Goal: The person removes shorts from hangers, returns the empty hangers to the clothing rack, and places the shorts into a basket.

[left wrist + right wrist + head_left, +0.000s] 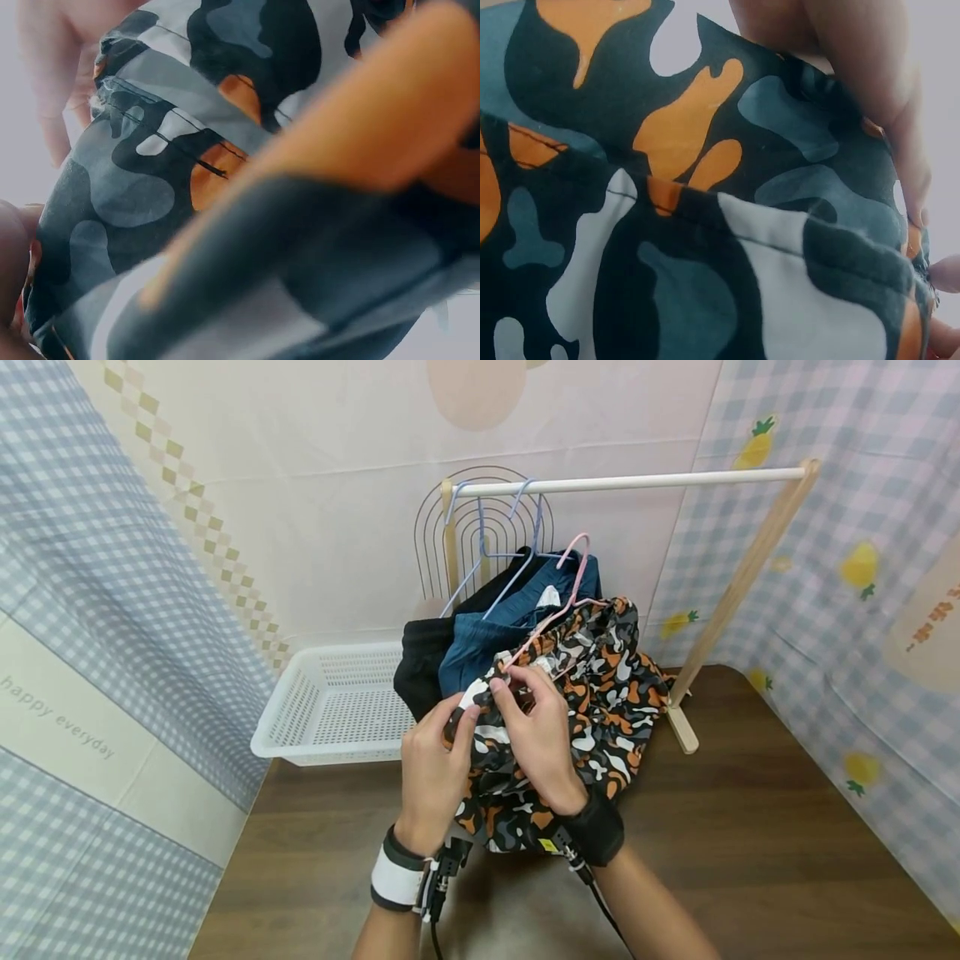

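Plainly, fingers pinch garment edge, apart from rail.

Beyond the far edge of the brown wood-grain tabletop hangs cream backdrop cloth, flanked by blue-and-white gingham.

From above, the head view faces the far edge of the tabletop; wrist views, very near, share the patterned garment.
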A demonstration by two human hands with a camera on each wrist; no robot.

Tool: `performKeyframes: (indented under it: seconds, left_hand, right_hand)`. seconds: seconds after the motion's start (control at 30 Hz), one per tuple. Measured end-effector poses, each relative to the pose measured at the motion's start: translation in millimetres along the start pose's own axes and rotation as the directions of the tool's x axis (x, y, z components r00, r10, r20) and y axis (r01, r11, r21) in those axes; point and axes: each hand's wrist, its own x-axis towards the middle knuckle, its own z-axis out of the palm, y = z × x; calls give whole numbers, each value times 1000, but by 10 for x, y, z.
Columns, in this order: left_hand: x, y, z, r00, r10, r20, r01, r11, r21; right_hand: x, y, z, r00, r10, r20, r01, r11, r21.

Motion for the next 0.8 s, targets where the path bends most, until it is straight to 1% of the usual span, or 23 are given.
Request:
performKeyframes:
  seconds: [0.2, 0.47, 0.67, 0.8]
  left_hand:
    - [-1, 8, -13, 1000, 13, -7, -13, 1000, 10]
    - [-16, 41, -68, 1000, -1, 5, 1, 999, 43]
    - [-26, 58, -94, 1000, 18, -13, -17, 995, 102]
    - [-45, 62, -105, 998, 49, -36, -43, 988, 151]
  right_hand:
    - [-59, -31, 23, 1000, -13, -20, 13, 1000, -9]
    - [-101, -80, 50, 1000, 5, -26, -5, 1000, 12]
    - [-124, -120, 76, 1000, 8, -26, -7, 1000, 19]
    - [-151, -127, 94, 1000, 4, -28, -4, 1000, 6]
